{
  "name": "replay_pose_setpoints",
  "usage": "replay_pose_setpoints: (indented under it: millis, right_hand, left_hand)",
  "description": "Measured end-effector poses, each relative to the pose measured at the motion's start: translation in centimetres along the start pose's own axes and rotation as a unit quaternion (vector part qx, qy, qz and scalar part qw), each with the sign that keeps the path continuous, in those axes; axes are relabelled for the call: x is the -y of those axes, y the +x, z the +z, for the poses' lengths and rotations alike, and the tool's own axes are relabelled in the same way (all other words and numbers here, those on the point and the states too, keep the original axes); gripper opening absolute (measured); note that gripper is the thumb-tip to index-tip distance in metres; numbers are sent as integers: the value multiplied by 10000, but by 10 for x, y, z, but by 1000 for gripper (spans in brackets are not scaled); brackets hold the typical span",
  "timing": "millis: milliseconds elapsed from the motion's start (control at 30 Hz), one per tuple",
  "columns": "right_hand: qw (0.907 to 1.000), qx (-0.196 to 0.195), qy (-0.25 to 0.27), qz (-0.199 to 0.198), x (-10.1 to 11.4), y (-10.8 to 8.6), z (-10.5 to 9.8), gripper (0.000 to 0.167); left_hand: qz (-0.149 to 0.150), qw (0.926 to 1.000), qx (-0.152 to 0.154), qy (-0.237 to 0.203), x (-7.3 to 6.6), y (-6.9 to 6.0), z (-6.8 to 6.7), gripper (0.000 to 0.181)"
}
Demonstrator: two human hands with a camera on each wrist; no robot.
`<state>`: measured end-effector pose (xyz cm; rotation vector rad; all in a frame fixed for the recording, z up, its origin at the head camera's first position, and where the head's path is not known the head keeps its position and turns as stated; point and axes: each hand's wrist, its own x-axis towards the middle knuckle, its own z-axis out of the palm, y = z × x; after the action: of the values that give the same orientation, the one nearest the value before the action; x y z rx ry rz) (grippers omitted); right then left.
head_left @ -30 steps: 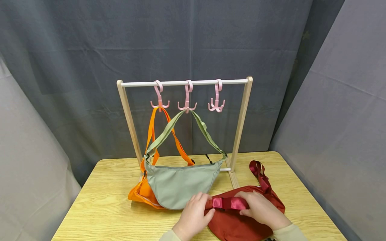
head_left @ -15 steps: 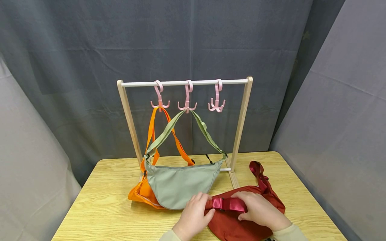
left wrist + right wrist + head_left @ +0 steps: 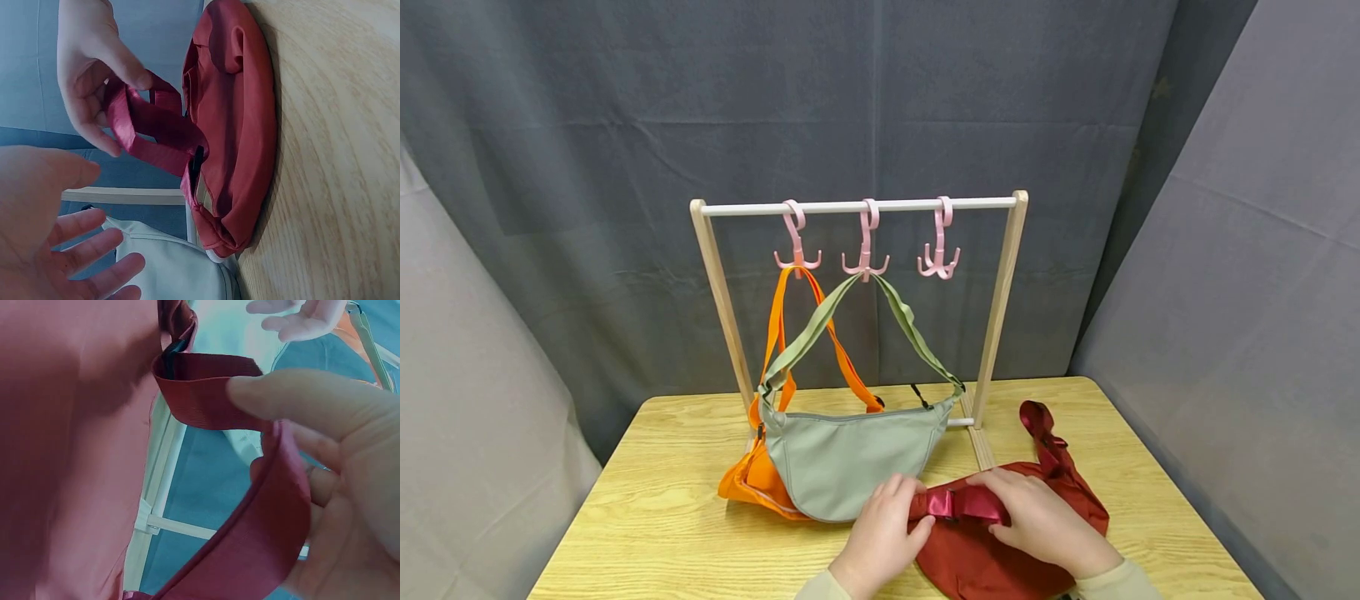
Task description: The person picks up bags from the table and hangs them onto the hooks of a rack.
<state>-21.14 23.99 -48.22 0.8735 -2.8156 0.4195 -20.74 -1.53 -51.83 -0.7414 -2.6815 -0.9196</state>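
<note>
A dark red shoulder bag [image 3: 981, 554] lies at the front right of the table. My right hand [image 3: 1045, 517] pinches its shiny red strap [image 3: 159, 125] between thumb and fingers, the strap looping away from the bag. In the left wrist view my left hand [image 3: 44, 219] has its fingers spread, apart from the strap, near the bag's end. A grey-green bag [image 3: 853, 462] hangs by its strap from the middle pink hook [image 3: 866, 242]. Behind it an orange bag [image 3: 760, 483], partly hidden, hangs from the left pink hook [image 3: 797, 242].
A small rack with wooden posts [image 3: 1000, 308] and a white bar [image 3: 835, 207] stands at the back of the wooden table [image 3: 647, 500]. On the bar's right side is a pink hook [image 3: 938, 242] with no bag on it. Grey curtains [image 3: 625, 167] surround the table.
My right hand has shifted a little to the left along the strap, toward my left hand. The left hand has barely moved. The hanging bags have stayed in place.
</note>
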Motion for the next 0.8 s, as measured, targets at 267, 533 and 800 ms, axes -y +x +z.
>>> replay_pose_setpoints:
  millis: [267, 533, 800]
  right_hand:
    - [9985, -466, -178, -224, 6, 2, 2, 49]
    - [9952, -874, -262, -348, 10, 5, 4, 46]
    - [9926, -1065, -283, -504, 15, 8, 3, 49]
  left_hand:
    - [-92, 9999, -69, -31, -1, 3, 1, 45]
    - [-48, 9998, -169, -32, -3, 5, 0, 52]
    - [83, 9998, -155, -12, -3, 8, 2, 60]
